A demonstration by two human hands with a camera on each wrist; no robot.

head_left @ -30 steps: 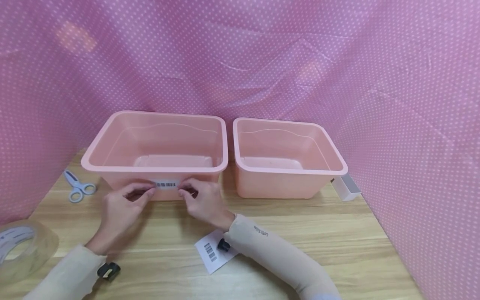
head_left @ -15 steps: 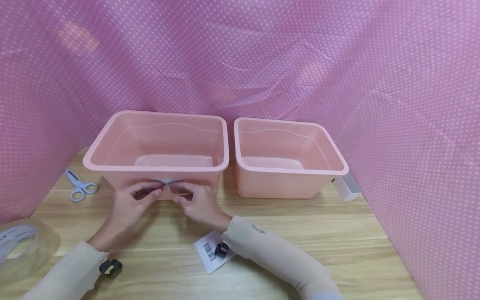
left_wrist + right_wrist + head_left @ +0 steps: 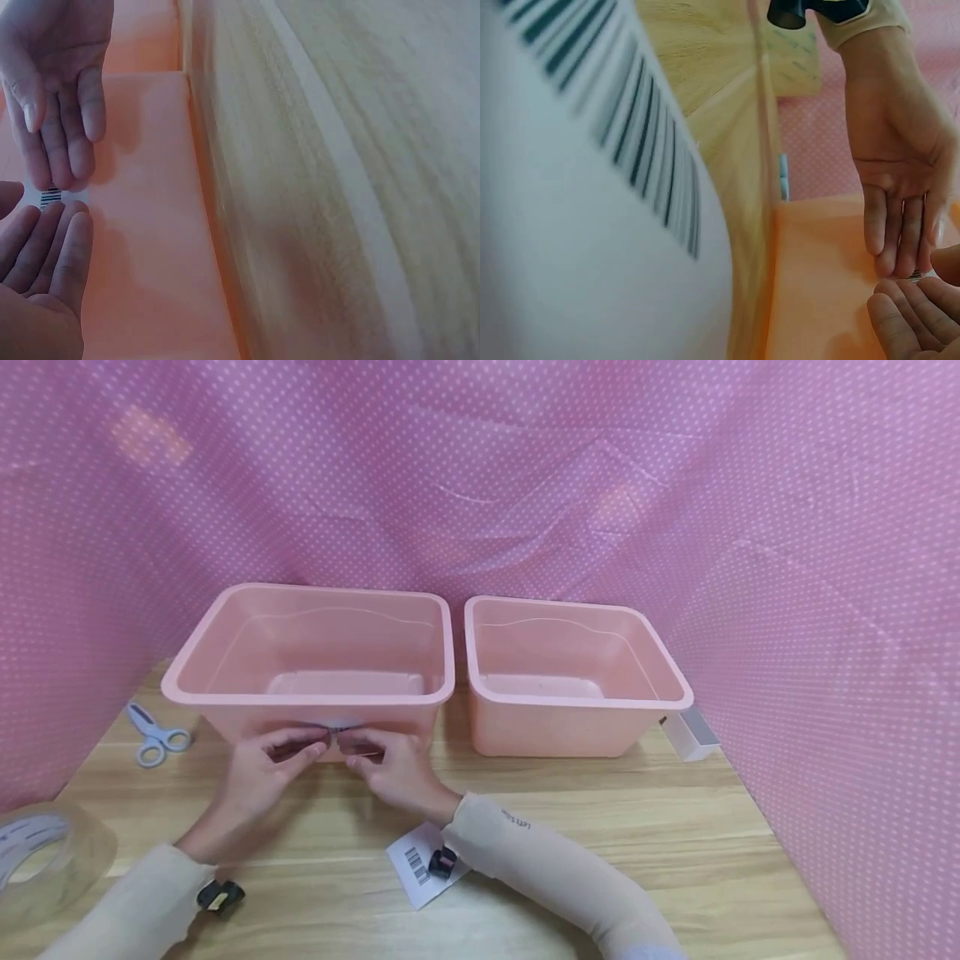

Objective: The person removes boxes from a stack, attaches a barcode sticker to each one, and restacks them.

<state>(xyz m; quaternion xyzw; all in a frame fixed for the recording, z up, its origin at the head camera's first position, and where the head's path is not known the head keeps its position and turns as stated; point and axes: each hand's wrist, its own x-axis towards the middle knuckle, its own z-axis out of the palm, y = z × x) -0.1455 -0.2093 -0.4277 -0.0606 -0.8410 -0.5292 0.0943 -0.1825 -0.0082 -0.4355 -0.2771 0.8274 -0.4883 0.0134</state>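
On the front wall of the left pink plastic bin [image 3: 307,699] sits a small white barcode label [image 3: 50,197], mostly covered by fingers. My left hand [image 3: 255,772] presses the label from the left with its fingers fairly straight. From the other side my right hand [image 3: 401,772] presses it too, fingertips almost meeting those of the left. In the left wrist view both palms are visible, fingers extended flat against the bin wall. A narrow strip of black bars shows between the fingertips.
A second pink bin [image 3: 547,727] stands to the right, with a white and grey box [image 3: 692,735] beside it. Blue scissors [image 3: 155,735] and a roll of clear tape [image 3: 82,852] lie left. A barcode sheet [image 3: 420,864] lies under my right wrist.
Both hands have slid inward along the label, from its two ends toward its middle, hiding most of it. Over the last half second the hands have barely moved.
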